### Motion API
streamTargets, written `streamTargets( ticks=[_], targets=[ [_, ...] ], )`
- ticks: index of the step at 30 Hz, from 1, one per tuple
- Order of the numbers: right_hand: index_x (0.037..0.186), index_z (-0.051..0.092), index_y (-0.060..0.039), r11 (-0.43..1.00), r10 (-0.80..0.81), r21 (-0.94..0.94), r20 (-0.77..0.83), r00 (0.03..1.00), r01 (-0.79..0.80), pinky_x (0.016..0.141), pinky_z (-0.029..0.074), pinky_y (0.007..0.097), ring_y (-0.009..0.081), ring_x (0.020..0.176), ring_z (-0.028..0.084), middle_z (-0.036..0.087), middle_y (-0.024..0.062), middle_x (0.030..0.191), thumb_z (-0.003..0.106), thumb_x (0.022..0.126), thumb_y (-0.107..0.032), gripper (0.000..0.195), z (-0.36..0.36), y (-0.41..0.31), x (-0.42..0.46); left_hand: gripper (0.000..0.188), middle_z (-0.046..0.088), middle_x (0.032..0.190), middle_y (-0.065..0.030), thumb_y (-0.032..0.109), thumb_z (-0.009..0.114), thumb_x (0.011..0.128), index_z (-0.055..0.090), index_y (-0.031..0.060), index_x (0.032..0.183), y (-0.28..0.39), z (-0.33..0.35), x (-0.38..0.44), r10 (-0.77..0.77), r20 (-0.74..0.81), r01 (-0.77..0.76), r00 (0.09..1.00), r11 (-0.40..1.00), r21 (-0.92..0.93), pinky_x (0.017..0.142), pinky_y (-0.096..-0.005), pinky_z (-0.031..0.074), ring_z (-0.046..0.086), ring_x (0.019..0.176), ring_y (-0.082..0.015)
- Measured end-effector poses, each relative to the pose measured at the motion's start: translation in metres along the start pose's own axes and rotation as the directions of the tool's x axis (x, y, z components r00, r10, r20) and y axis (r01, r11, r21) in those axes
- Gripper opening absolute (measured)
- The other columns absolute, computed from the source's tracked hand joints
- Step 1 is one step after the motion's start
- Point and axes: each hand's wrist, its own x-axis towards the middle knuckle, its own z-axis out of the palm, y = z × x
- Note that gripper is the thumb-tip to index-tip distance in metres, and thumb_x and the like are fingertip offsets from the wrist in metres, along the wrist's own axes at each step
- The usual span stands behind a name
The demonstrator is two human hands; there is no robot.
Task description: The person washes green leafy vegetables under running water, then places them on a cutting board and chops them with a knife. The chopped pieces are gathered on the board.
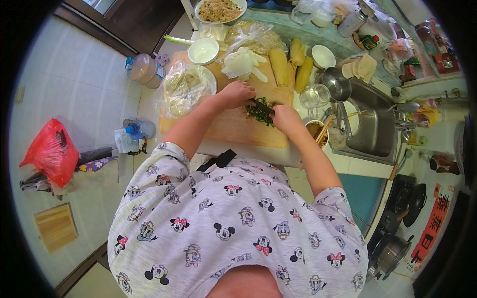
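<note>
A knife with a dark blade (pixel 263 107) lies across a heap of chopped green leaves (pixel 257 116) on the wooden cutting board (pixel 220 130). My right hand (pixel 286 118) grips its handle end. At the blade's other end, my left hand (pixel 238 94) has its fingers curled over the knife. Beyond my left hand are pale disposable gloves (pixel 244 63). To its left sits a plate of flat dough (pixel 186 91) under clear plastic. Several ears of corn (pixel 279 67) lie at the board's far right.
A white bowl (pixel 203 51) stands at the board's far edge. Right of the board are a glass mug (pixel 315 96), a cup with chopsticks (pixel 316 128) and a metal ladle (pixel 337 83) by the sink (pixel 380 126). A plate of food (pixel 220 10) sits at the back.
</note>
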Motion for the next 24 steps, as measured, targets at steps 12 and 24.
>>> streamTargets(
  ticks=[12,24],
  targets=[
    [0.088,0.070,-0.0025,0.999,-0.020,-0.045,0.045,0.999,0.022,0.075,0.053,0.0477,0.0387,0.084,0.066,0.068,0.0203,0.088,0.067,0.083,-0.023,0.021,-0.036,-0.002,0.010,0.032,0.064,0.086,-0.0094,0.040,0.064,0.087,0.064,0.0083,0.085,-0.012,-0.022,0.017,-0.031,0.040,0.033,0.999,0.998,-0.050,0.079,-0.0454,0.047,0.062,0.088,-0.0332],
    [0.082,0.069,-0.0044,0.995,-0.099,-0.005,-0.072,0.992,0.099,0.071,0.053,0.0478,0.0374,0.080,0.066,0.068,0.0184,0.081,0.065,0.084,-0.022,0.018,-0.004,0.016,-0.002,0.031,0.061,0.091,-0.0084,0.039,0.063,0.087,0.062,0.0082,0.087,0.002,0.013,0.011,-0.041,0.011,0.039,0.999,0.995,0.094,0.081,-0.0433,0.047,0.058,0.095,-0.0302]
  ],
)
